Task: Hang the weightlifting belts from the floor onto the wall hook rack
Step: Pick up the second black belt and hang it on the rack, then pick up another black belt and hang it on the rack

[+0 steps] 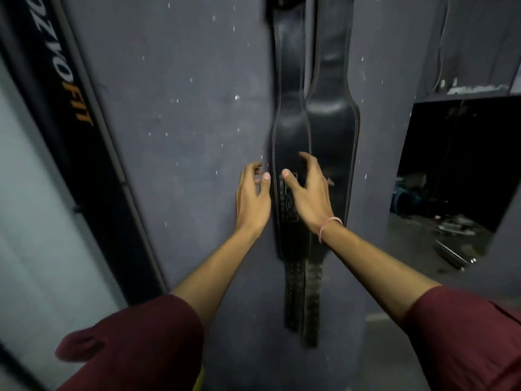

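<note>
Two black leather weightlifting belts hang side by side down the grey wall. The left belt and the right belt run up past the frame's top edge, so the hook rack is hidden. Their narrow ends dangle low near the floor. My left hand hovers at the left belt's outer edge with fingers curled and apart, holding nothing. My right hand is spread in front of the belts' wide middle, fingers apart, gripping nothing. Whether either hand touches the leather I cannot tell.
A black vertical banner with orange lettering in a metal frame stands to the left of the belts. At the right, a dark opening in the wall shows cluttered gear and metal bars on the floor.
</note>
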